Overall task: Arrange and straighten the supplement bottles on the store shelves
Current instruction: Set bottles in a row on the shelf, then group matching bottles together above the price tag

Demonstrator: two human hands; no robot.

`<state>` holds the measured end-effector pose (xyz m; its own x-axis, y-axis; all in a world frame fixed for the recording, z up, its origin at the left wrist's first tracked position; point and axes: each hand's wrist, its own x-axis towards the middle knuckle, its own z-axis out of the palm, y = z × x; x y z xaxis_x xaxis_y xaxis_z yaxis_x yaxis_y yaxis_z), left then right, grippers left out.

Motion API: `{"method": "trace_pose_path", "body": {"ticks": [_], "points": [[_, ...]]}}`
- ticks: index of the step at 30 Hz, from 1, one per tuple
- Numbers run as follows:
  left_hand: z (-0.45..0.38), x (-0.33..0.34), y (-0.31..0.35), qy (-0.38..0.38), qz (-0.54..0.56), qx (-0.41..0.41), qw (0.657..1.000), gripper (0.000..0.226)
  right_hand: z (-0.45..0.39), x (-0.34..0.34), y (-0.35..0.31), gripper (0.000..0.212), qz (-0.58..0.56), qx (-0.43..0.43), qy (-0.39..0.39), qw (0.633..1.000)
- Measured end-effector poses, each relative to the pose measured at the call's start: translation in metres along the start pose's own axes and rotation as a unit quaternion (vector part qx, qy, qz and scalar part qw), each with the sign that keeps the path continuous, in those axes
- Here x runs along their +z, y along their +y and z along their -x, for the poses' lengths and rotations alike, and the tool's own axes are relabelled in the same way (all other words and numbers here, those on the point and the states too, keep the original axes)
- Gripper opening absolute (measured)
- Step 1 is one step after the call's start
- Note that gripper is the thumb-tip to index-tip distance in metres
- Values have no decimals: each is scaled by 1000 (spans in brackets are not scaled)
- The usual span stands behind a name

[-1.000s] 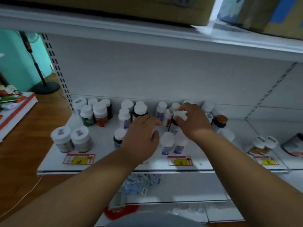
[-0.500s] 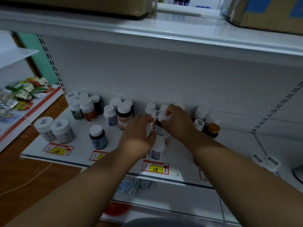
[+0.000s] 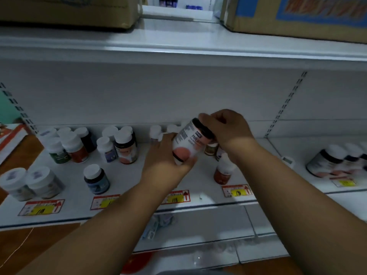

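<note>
Both hands hold one supplement bottle [image 3: 188, 141] above the white shelf [image 3: 139, 187], tilted with its top to the upper right. It has a white label with a pink spot and black bands. My left hand [image 3: 166, 161] cups its base from below. My right hand [image 3: 226, 130] grips its top end, hiding the cap. Several white-capped bottles [image 3: 123, 145] stand in loose rows at the back left. A dark blue bottle [image 3: 96, 181] stands alone nearer the front. A red-brown bottle [image 3: 223, 172] stands under my right wrist.
Two wide white-lidded jars [image 3: 29, 183] stand at the shelf's front left. More bottles [image 3: 335, 161] sit on the right-hand shelf section. Red and yellow price tags [image 3: 174, 197] line the shelf front. Cardboard boxes [image 3: 297, 14] rest on the upper shelf. A lower shelf lies beneath.
The bottle was gripped among the standing bottles; both hands have lifted it off the shelf and tilted it. The camera has come closer and shifted right.
</note>
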<state>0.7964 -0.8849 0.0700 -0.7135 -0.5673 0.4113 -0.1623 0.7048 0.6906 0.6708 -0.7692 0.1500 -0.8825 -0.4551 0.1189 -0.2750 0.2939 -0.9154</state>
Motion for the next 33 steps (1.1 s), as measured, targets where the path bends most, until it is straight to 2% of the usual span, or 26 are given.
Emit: {"method": "trace_pose_path", "body": {"ticks": [3, 5, 7, 10, 12, 15, 18, 20, 23, 27, 30, 33], "points": [[16, 14, 19, -16, 14, 29, 999, 68, 24, -21, 6, 66, -17, 26, 29, 999], [22, 26, 35, -52, 32, 45, 997, 63, 41, -37, 16, 68, -45, 40, 54, 997], [30, 40, 55, -87, 51, 44, 994, 56, 55, -59, 27, 61, -68, 49, 53, 995], [41, 66, 89, -127, 110, 20, 986, 50, 67, -103, 44, 39, -125, 50, 33, 990], [46, 88, 112, -141, 137, 12, 980, 50, 72, -135, 55, 35, -117, 26, 34, 992], [49, 128, 147, -143, 113, 37, 982, 55, 73, -182, 77, 28, -101, -8, 65, 993], [54, 177, 183, -141, 96, 36, 985, 60, 65, -235, 101, 21, -83, 3, 84, 993], [59, 208, 207, -129, 97, 27, 987, 57, 57, -270, 116, 28, -54, 15, 88, 995], [66, 246, 240, -135, 104, 11, 985, 54, 43, -316, 136, 51, -35, 40, 85, 995], [59, 282, 260, -137, 117, -17, 983, 52, 16, -353, 158, 69, -26, 61, 29, 997], [42, 299, 264, -126, 96, -14, 987, 50, -6, -365, 169, 71, -26, 38, -46, 998], [14, 312, 268, -130, 86, 10, 988, 58, -36, -375, 175, 59, -51, -3, -46, 998]]}}
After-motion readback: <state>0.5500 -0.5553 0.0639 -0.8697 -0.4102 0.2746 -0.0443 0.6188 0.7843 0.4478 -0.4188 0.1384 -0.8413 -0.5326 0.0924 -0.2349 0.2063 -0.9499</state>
